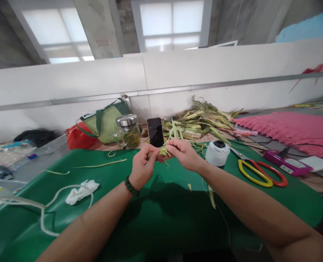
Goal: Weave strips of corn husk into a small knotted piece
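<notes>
Both of my hands meet above the middle of the green mat, pinching a small bundle of pale green leaf strips. My left hand, with a dark beaded bracelet at the wrist, grips the bundle from the left, its fingers closed. From the right, my right hand pinches the strips between thumb and fingers. Long loose strip ends rise up beyond the fingertips. Just behind stands a phone, propped upright. Close to my right wrist is a spool of white thread, its thread trailing down the mat.
Scissors with yellow and red handles lie right, near a purple power strip. A glass jar mug, a green bag and a heap of leaves line the back. Crumpled tissue and a white cable are left.
</notes>
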A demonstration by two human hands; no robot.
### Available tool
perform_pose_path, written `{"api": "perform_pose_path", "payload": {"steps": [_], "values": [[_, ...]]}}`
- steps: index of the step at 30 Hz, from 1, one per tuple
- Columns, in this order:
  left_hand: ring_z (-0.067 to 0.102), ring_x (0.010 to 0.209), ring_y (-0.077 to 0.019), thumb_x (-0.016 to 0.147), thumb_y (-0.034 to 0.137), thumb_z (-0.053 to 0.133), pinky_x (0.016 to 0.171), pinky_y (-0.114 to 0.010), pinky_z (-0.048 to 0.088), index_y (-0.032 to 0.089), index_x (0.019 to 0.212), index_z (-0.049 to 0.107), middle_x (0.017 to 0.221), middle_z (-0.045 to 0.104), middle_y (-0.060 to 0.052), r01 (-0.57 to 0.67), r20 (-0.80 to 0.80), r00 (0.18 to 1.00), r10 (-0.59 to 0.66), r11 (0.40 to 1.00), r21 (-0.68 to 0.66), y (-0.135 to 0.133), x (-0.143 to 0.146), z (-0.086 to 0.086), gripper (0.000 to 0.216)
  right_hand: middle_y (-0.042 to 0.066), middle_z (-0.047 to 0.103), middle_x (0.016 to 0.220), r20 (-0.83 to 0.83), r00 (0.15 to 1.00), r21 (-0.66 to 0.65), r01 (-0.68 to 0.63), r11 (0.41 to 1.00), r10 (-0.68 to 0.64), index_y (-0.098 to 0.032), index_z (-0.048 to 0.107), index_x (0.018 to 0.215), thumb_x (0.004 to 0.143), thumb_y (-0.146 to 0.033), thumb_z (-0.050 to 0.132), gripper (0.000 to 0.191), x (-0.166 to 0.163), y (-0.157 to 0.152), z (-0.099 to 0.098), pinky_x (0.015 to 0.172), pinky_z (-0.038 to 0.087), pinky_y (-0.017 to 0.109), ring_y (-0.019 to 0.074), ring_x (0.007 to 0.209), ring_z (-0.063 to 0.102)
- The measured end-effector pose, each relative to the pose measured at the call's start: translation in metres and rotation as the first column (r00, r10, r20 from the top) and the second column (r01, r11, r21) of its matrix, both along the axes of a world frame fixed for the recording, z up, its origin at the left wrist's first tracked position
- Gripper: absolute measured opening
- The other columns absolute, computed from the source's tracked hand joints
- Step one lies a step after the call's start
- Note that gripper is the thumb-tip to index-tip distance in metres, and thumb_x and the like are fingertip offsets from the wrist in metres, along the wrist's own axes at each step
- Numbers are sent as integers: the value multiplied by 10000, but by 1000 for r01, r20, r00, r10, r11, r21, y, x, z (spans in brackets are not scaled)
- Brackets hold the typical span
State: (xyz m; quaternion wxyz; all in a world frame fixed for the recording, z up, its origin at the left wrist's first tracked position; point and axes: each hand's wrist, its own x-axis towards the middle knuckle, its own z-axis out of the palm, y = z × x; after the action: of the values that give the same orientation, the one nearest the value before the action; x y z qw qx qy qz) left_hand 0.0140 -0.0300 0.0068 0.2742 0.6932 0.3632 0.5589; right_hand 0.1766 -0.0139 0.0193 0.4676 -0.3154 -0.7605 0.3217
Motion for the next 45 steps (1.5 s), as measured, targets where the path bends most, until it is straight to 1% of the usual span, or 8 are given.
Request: {"api": "perform_pose_path", "payload": {"steps": [2, 6, 9, 15, 19, 27, 35, 45], "values": [[619, 587, -134, 833, 359, 557, 614, -259, 502, 188, 745, 526, 620, 614, 14, 11, 15, 1000, -11, 1000, -15, 1, 0, 0, 195, 2, 530, 677, -40, 999, -58, -18, 998, 16, -180, 488, 747, 865, -300, 434, 177, -1, 0, 0, 576, 455, 247, 123, 618, 574], [588, 605, -114, 694, 358, 707, 544, -222, 474, 189, 870, 539, 796, 603, 3, 67, 38, 997, -64, 994, -82, 4, 2, 3, 297, 8, 553, 672, 40, 981, 171, 180, 969, -190, -178, 519, 726, 842, -267, 486, 150, -1, -3, -1, 560, 407, 242, 113, 587, 525], [574, 648, -104, 655, 321, 735, 552, -212, 470, 184, 882, 574, 970, 597, -37, 44, -26, 999, -45, 998, -48, 3, 4, 6, 311, 11, 562, 651, 55, 981, 221, 171, 960, -187, -175, 544, 685, 835, -274, 501, 185, -1, -6, 0, 558, 382, 238, 111, 589, 496], [607, 629, -121, 722, 224, 638, 597, -234, 497, 184, 848, 530, 770, 615, -4, 116, -42, 992, -120, 990, -84, 1, 3, 5, 171, -4, 540, 588, 77, 982, 192, 156, 969, -173, -159, 563, 637, 798, -246, 524, 187, -1, -9, 2, 509, 333, 220, 91, 533, 452], [617, 658, -118, 686, 151, 603, 626, -227, 496, 176, 767, 521, 734, 594, 11, 122, -35, 992, -122, 993, 4, 2, 3, 5, 118, -11, 525, 583, 78, 982, 220, 153, 963, -173, -156, 542, 645, 801, -238, 497, 182, -3, -10, 0, 502, 324, 208, 84, 531, 436], [631, 658, -139, 672, 148, 589, 632, -253, 506, 172, 773, 531, 682, 586, 17, 160, -53, 985, -165, 983, -88, 2, -1, 11, 119, -58, 447, 436, 44, 999, -164, 32, 986, -25, -167, 506, 653, 801, -266, 479, 181, 1, -2, 4, 446, 348, 198, 75, 405, 437], [608, 602, -109, 667, 145, 612, 606, -231, 502, 170, 792, 526, 664, 601, 23, 214, -97, 967, -237, 957, -198, 4, -2, 9, 154, -23, 509, 577, 283, 955, 32, -100, 995, 86, -155, 510, 649, 859, -338, 461, 283, 6, -1, 5, 481, 342, 194, 63, 484, 462], [663, 690, -150, 655, 155, 674, 659, -261, 528, 160, 772, 529, 717, 635, 2, 340, 68, 940, -335, 891, -301, 4, -6, 15, 186, -43, 473, 488, 103, 977, -192, -162, 968, 184, -154, 492, 561, 798, -348, 523, 308, 11, 1, 9, 383, 296, 181, 36, 376, 384]]}}
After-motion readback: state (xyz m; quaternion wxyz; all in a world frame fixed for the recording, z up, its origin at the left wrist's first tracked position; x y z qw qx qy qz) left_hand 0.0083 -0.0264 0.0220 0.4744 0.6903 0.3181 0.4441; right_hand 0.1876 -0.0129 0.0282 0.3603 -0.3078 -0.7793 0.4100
